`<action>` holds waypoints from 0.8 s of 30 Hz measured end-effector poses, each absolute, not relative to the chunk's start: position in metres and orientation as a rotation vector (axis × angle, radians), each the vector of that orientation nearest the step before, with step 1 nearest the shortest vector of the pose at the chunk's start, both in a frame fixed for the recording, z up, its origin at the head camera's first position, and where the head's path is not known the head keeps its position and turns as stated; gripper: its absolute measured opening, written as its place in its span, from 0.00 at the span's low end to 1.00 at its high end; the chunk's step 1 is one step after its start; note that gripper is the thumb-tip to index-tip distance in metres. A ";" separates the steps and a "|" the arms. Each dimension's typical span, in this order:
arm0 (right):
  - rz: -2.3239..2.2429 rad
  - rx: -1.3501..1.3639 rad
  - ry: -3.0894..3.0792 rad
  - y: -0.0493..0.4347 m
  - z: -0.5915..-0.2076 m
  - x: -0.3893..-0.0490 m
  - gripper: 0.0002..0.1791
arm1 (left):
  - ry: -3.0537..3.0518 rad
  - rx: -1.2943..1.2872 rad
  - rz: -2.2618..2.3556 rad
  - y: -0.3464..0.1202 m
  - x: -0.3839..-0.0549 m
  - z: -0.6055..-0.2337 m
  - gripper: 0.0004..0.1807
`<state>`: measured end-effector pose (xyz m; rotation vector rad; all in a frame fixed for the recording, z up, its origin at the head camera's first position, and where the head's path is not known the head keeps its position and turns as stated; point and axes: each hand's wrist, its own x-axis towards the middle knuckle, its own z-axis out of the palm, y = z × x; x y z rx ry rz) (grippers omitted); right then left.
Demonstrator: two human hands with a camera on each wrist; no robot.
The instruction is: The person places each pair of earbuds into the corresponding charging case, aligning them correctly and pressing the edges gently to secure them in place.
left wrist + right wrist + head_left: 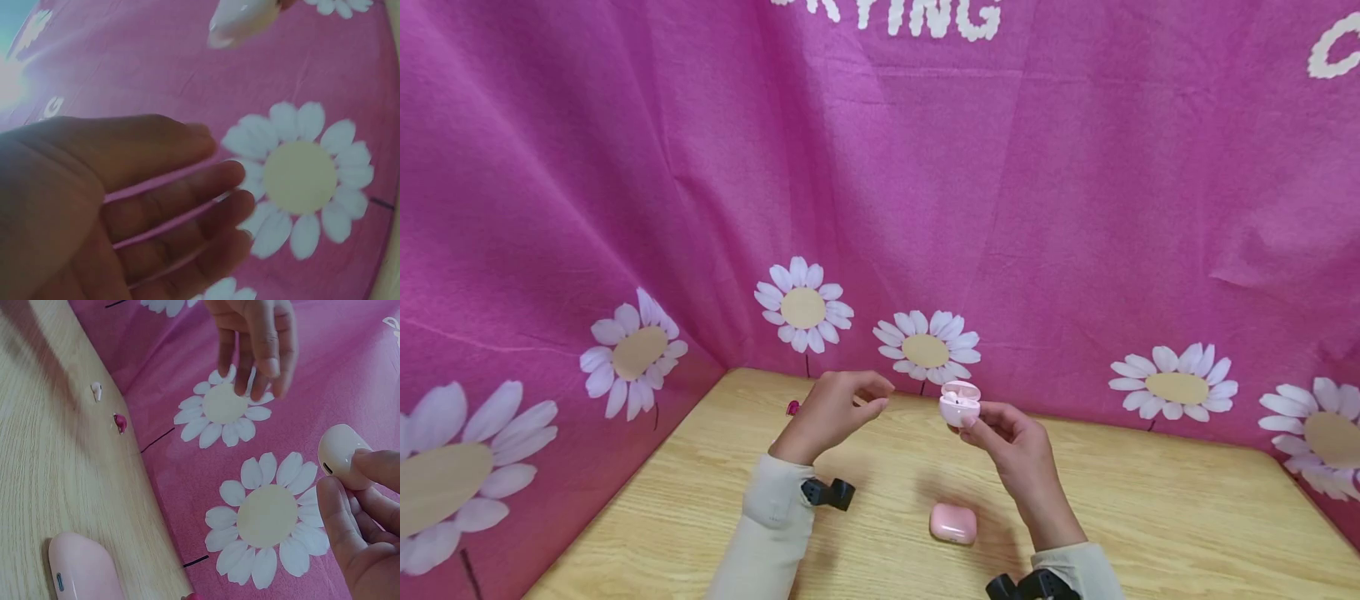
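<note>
My right hand (pixel 1018 446) pinches a small round pale pink earbud case (pixel 958 412) above the table, its lid standing up. White earbud tops show inside it in the head view. In the right wrist view the case (pixel 342 453) shows its underside with a dark slot, held between thumb and fingers. To its left hovers my left hand (pixel 835 412), holding nothing, its fingers loosely bent and apart from the case. The left wrist view shows those fingers (pixel 187 231) spread slightly, with part of the pink case (pixel 244 19) above them.
A second, closed pink earbud case (pixel 953 523) lies on the wooden table (pixel 1165 508) below the right hand. Near the back edge are a loose white earbud (pixel 96 391) and a small magenta earbud-like piece (pixel 120 423). A magenta cloth (pixel 1075 208) with daisies hangs behind.
</note>
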<state>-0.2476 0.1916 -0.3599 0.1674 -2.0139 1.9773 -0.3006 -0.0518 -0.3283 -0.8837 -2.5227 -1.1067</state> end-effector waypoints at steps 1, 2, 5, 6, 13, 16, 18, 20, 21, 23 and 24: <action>1.977 0.168 -2.014 0.192 -0.360 -0.248 0.15 | -2.538 -0.853 -1.104 -0.056 -0.301 -0.328 0.08; 1.979 0.170 -2.012 0.192 -0.360 -0.248 0.15 | -2.555 -0.820 -1.098 -0.060 -0.302 -0.327 0.08; 1.975 0.158 -2.015 0.192 -0.359 -0.248 0.15 | -2.622 -0.701 -1.075 -0.074 -0.303 -0.328 0.07; 1.973 0.153 -2.017 0.192 -0.359 -0.248 0.15 | -2.647 -0.657 -1.065 -0.078 -0.304 -0.328 0.07; 1.970 0.120 -2.029 0.193 -0.358 -0.248 0.15 | -2.813 -0.380 -1.091 -0.107 -0.308 -0.331 0.10; 1.974 0.129 -2.032 0.193 -0.358 -0.248 0.15 | -2.833 -0.329 -1.094 -0.117 -0.310 -0.336 0.10; 1.971 0.134 -2.036 0.192 -0.359 -0.248 0.15 | -2.839 -0.318 -1.070 -0.122 -0.311 -0.339 0.09; 1.977 0.136 -2.023 0.192 -0.360 -0.248 0.14 | -2.846 -0.315 -1.058 -0.127 -0.312 -0.343 0.08; 1.979 0.136 -2.016 0.192 -0.360 -0.248 0.14 | -2.848 -0.313 -1.059 -0.129 -0.312 -0.345 0.08; 1.978 0.136 -2.004 0.192 -0.360 -0.248 0.14 | -2.852 -0.307 -1.053 -0.133 -0.313 -0.347 0.07; 1.980 0.140 -1.996 0.192 -0.360 -0.249 0.14 | -2.855 -0.299 -1.056 -0.134 -0.313 -0.348 0.07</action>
